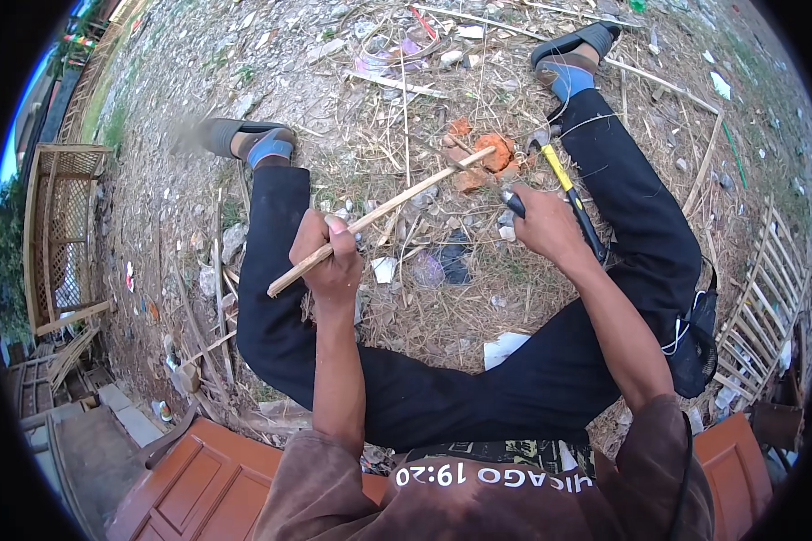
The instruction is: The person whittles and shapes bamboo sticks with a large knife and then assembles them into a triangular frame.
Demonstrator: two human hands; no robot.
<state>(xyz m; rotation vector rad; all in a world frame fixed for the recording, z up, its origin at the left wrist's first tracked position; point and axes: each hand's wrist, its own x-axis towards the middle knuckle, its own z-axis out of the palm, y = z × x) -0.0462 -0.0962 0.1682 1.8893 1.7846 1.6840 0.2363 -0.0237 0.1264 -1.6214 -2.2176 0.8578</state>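
Note:
My left hand (pixel 332 257) is closed around the lower part of a split wooden stick (pixel 397 203), probably bamboo. The stick slants up to the right, and its far end rests at an orange-red brick piece (pixel 493 153) on the ground. My right hand (pixel 548 225) grips a knife by its dark handle (pixel 513 202). Its brownish blade seems to reach toward the stick near the brick, though its outline is hard to make out. Just beyond my right hand lies a hammer (pixel 559 171) with a yellow and black handle, held by nobody.
My legs (pixel 636 171) spread on either side. Dry grass, stones, plastic scraps and loose bamboo strips (pixel 668 86) litter the ground. A slatted bamboo frame (pixel 767 298) lies at the right, and a lattice panel (pixel 63 234) stands at the left. Behind me is a reddish-brown panelled board (pixel 203 482).

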